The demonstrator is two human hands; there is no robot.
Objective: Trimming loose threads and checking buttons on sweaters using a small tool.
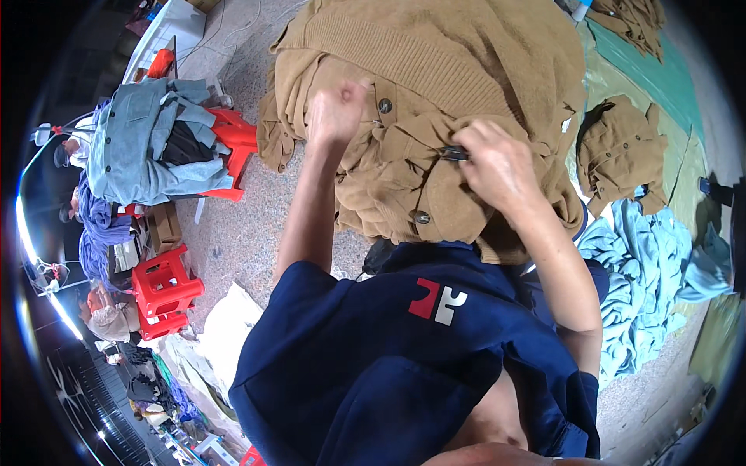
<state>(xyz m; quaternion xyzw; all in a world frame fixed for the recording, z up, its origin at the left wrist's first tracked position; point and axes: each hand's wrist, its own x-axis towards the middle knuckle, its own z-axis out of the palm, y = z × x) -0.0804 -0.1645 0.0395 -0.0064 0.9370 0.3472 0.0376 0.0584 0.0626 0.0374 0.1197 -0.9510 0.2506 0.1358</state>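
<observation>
A brown knitted cardigan with dark buttons lies bunched in front of me, on top of a larger heap of the same brown knitwear. My left hand is closed over the cardigan's left side, near a button. Its fingertips are blurred, and what they pinch is too small to make out. On the right, my right hand is closed around small dark thread snips, pointing left across the cardigan. Part of the snips is hidden in my fingers. Another button shows on the cardigan's nearer edge.
Grey-blue garments hang over a red stool at the left, with more red stools nearer. To the right are a brown cardigan and a light-blue garment pile on green sheeting. Other people are in the left background.
</observation>
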